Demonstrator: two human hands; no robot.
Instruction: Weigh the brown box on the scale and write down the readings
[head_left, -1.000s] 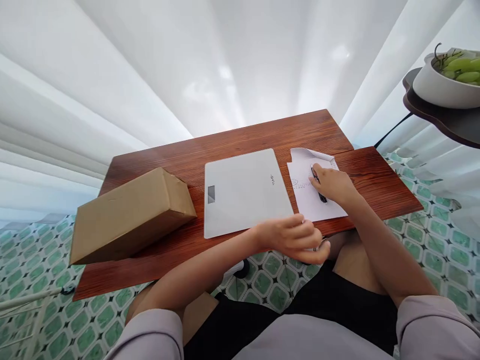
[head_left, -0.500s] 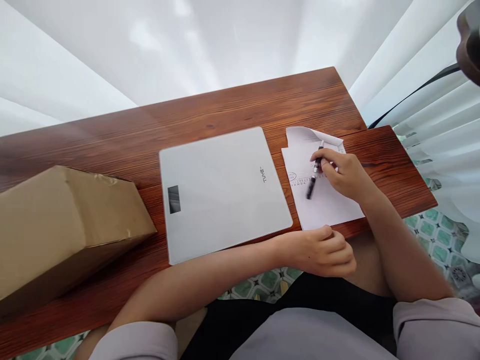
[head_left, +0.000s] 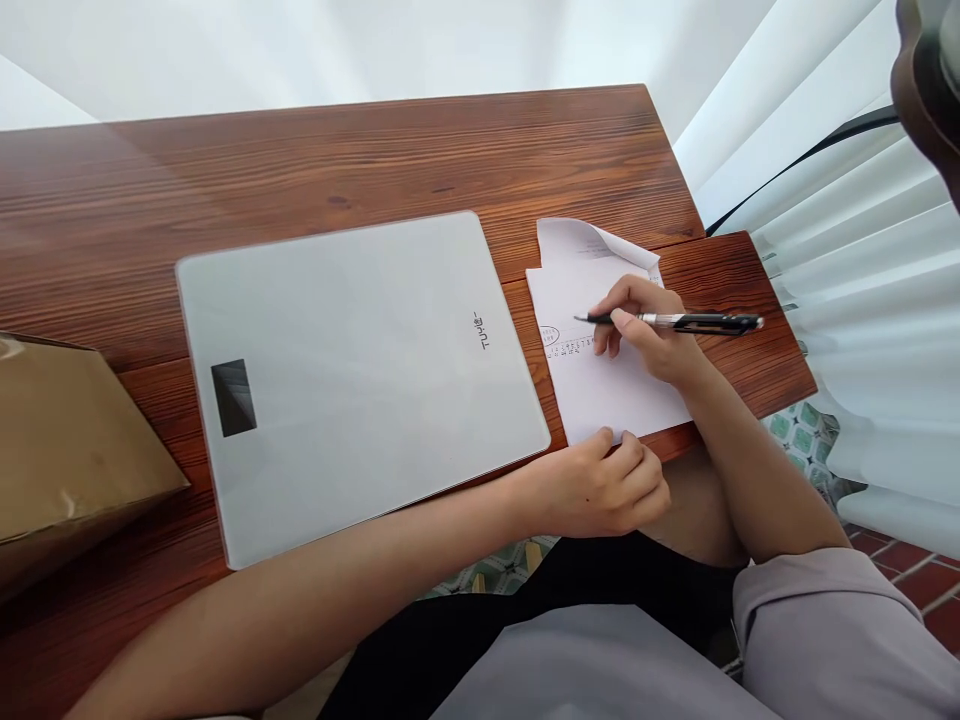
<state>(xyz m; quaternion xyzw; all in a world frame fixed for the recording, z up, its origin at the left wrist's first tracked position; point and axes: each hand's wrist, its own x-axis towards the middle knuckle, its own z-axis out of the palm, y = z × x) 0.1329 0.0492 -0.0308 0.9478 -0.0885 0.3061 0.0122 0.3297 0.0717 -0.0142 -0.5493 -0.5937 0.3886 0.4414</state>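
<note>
A black-and-clear pen [head_left: 716,323] is held in my right hand [head_left: 645,325], its tip pointing left over the upper part of the white paper sheets [head_left: 622,395]. Rows of small handwritten marks and an oval outline show near the left side of the top sheet, and its far right corner is curled. My left hand [head_left: 611,485] rests at the near edge of the paper with its fingers curled; the fingertips touch that edge, and I cannot make out what lies under them. To the left lies a flat white scale [head_left: 367,370] with a dark display window.
A brown cardboard box [head_left: 71,440] stands at the left on the wooden table [head_left: 337,160]. White curtains [head_left: 847,290] hang behind and to the right. A dark, wavy-edged object [head_left: 926,95] juts in at the upper right.
The pen has turned in my right hand, from tilted down across the paper to tip pointing left. My view has shifted right, so the scale and box appear farther left.
</note>
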